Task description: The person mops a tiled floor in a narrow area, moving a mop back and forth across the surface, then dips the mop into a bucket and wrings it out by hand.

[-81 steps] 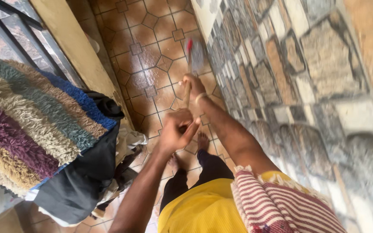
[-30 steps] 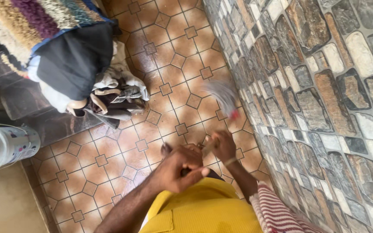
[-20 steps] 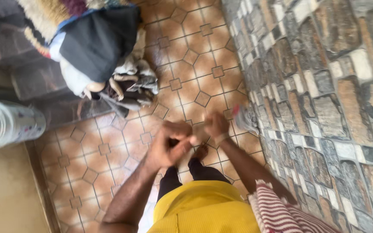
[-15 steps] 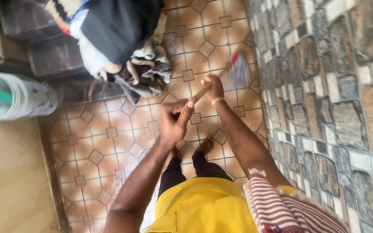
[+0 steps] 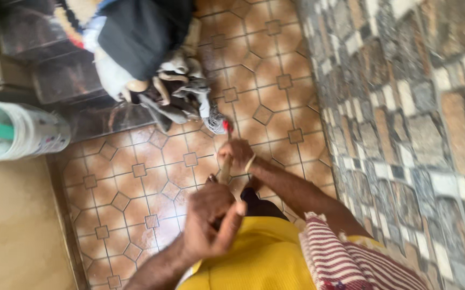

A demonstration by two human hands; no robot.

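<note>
Both hands clenched on the wooden mop handle [image 5: 225, 171], left hand [image 5: 209, 220] near the top, right hand [image 5: 236, 154] lower down, mop head [image 5: 217, 124] against the clothes pile [image 5: 176, 99], tiled floor [image 5: 136, 177] seemingly part-mopped.

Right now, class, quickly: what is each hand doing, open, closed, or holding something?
Left hand: closed around the upper end of the wooden mop handle.
Right hand: closed on the same handle lower down, nearer the mop head.
</note>
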